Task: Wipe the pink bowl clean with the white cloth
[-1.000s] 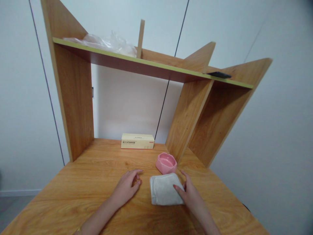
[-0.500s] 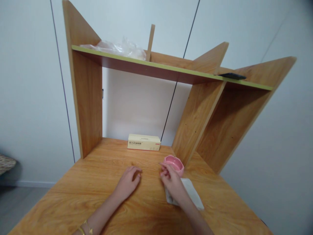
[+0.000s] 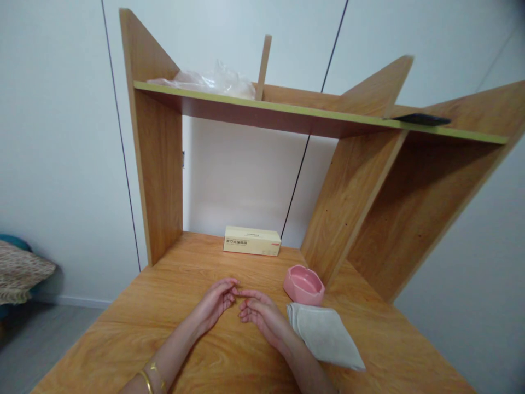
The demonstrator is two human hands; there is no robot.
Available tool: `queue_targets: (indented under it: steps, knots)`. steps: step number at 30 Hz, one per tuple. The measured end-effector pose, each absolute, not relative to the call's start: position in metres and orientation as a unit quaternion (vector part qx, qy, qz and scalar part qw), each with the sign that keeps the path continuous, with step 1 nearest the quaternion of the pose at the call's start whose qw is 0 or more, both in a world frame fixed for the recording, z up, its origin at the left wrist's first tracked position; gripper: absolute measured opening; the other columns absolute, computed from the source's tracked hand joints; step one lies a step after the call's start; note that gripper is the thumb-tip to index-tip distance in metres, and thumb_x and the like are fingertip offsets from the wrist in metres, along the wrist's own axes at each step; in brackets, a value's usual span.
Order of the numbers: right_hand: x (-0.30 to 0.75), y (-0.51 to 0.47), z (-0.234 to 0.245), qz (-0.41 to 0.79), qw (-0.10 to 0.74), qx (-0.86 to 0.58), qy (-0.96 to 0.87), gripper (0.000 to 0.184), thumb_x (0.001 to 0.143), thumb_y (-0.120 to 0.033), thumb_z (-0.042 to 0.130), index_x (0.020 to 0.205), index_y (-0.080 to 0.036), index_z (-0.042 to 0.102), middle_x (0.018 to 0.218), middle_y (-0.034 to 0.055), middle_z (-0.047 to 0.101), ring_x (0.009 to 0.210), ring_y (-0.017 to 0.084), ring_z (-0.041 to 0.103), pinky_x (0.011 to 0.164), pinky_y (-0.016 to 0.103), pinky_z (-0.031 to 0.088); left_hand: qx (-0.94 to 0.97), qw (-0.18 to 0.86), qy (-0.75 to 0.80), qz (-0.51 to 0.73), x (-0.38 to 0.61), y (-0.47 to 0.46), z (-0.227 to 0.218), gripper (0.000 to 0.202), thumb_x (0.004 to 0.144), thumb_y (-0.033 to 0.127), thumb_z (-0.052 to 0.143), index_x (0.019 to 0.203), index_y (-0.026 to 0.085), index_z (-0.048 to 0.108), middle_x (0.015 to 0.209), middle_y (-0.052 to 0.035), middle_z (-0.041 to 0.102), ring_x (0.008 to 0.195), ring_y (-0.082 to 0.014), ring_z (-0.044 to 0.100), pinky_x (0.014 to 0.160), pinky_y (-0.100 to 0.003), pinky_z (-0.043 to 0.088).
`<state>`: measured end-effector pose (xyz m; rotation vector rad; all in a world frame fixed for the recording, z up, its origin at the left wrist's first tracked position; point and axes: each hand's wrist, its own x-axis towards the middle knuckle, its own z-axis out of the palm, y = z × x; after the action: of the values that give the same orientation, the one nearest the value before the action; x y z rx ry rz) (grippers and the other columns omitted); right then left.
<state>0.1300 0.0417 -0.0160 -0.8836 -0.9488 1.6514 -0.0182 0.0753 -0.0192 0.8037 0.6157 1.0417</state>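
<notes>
My left hand [image 3: 215, 302] and my right hand [image 3: 260, 313] rest side by side on the wooden desk [image 3: 164, 306], fingertips nearly touching. Both have loosely curled fingers and hold nothing. A folded white cloth [image 3: 324, 334] lies flat just right of my right wrist. Beyond the cloth, a little to its left, stands a pink bowl [image 3: 303, 284], about a hand's width from my right hand. A cream cardboard box [image 3: 252, 241] lies at the back of the desk.
A wooden hutch stands on the desk with a side panel [image 3: 158, 164] at left and slanted dividers at right. Its shelf [image 3: 287, 112] carries a clear plastic bag [image 3: 213, 82] and a black flat object [image 3: 422, 119]. The desk's right edge runs near the cloth.
My right hand came off the cloth, passed close by the pink bowl and moved left to meet my left hand. The cloth now lies skewed to the right. The view shifted.
</notes>
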Motion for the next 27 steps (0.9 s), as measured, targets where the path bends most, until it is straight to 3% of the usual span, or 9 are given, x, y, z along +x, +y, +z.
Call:
queue_targets:
  steps: [9,27]
  knots:
    - [0.1342,0.0436,-0.0185,0.698,0.503,-0.347,-0.374,0.029,0.056,-0.026,0.073,0.080,-0.014,0.062,0.060,0.0014,0.063,0.051,0.011,0.056,0.053,0.024,0.039,0.336,0.757,0.287,0.481,-0.0189,0.0781,-0.0226,0.012,0.070,0.014,0.062,0.082,0.012,0.064,0.064,-0.0009,0.059,0.052,-0.0055,0.050,0.053,-0.016,0.037]
    - [0.1362,0.0462,-0.0243,0.695,0.500,-0.345,-0.386,0.025,0.059,-0.025,0.070,0.081,-0.015,0.063,0.060,0.0004,0.062,0.050,0.010,0.054,0.051,0.023,0.036,0.339,0.754,0.293,0.480,-0.0208,0.0774,-0.0244,0.013,0.073,0.016,0.061,0.084,0.012,0.065,0.065,-0.0023,0.061,0.055,-0.0073,0.053,0.055,-0.017,0.040]
